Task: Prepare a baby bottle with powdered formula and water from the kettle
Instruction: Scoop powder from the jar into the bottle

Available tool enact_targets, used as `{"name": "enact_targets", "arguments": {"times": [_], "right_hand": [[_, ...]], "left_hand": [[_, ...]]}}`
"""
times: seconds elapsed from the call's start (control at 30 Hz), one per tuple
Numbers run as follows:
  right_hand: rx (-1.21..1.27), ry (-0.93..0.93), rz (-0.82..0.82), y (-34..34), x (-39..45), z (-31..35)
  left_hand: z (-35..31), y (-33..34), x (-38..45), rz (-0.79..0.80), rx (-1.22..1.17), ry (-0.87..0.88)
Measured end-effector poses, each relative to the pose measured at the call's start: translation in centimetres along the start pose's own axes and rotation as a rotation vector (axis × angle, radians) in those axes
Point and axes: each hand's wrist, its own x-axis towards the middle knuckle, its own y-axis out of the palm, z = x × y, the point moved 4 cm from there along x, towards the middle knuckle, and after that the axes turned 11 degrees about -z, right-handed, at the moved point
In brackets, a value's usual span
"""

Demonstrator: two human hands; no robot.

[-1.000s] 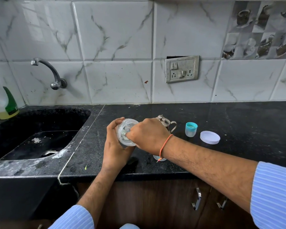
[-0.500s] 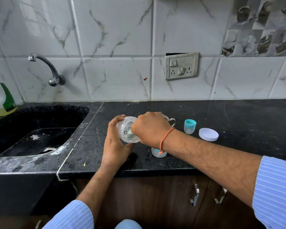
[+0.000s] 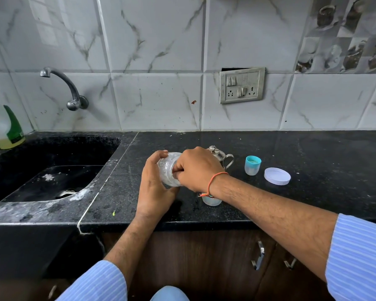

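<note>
**Inspector:** State the position of the formula jar.

**Operator:** I see the clear plastic jar (image 3: pixel 168 170) tilted on its side above the black counter (image 3: pixel 313 153), mouth toward the right. My left hand (image 3: pixel 154 187) is wrapped around its body, grip clamped on it. My right hand (image 3: pixel 195 168) has its fingers reaching into the mouth; what they pinch I cannot tell.

**Inspector:** Handling?

**Operator:** I judge it light, thin-walled and smooth, liable to flex or slip; holding around the middle suits it.

**Inspector:** Surroundings?

**Operator:** A small steel kettle (image 3: pixel 220 156) stands just behind my right hand. A pale bottle (image 3: pixel 211 200) sits under my wrist. A teal-rimmed cap (image 3: pixel 252 165) and white lid (image 3: pixel 277 176) lie well right.
</note>
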Motion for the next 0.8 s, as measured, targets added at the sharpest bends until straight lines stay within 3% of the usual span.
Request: {"name": "enact_targets", "arguments": {"times": [0.47,0.63,0.8], "right_hand": [[0.282,0.141,0.05,-0.5,0.0,-1.1],[-0.027,-0.045,-0.163,-1.0,0.0,-0.5],[-0.344,-0.367,-0.115,-0.1,-0.7,0.5]], "left_hand": [[0.2,-0.1,0.0,-0.03,-0.019,0.05],[0.4,0.1,0.1,-0.031,-0.05,0.03],[0.1,0.1,0.0,-0.013,-0.075,0.056]]}}
